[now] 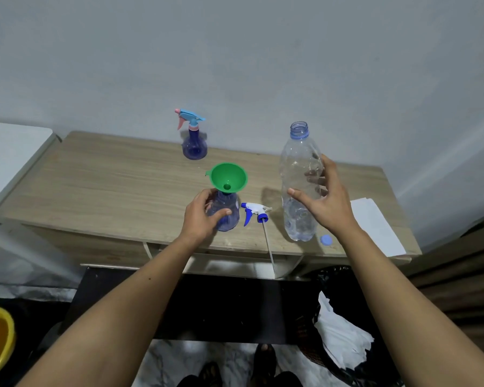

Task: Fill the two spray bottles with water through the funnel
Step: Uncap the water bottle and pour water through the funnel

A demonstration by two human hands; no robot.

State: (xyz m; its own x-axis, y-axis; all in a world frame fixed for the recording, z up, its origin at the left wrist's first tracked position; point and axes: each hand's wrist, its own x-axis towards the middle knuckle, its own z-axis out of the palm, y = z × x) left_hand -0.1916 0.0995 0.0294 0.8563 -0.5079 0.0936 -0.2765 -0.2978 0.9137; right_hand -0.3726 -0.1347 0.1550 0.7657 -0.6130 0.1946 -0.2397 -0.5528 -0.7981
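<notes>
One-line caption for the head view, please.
Left hand steadies funnel-topped spray bottle; right hand reaches around the uncapped water bottle.

The left half of the table point(95, 177) lies bare, open to a hand from the near edge. At the centre, the near spray bottle point(227, 213) with the funnel point(229, 176) stands close beside the loose trigger head point(254, 212) and the tall water bottle point(301, 185), leaving narrow gaps. The far spray bottle point(194, 143) stands well apart by the wall. Paper point(375, 224) covers the right end
</notes>
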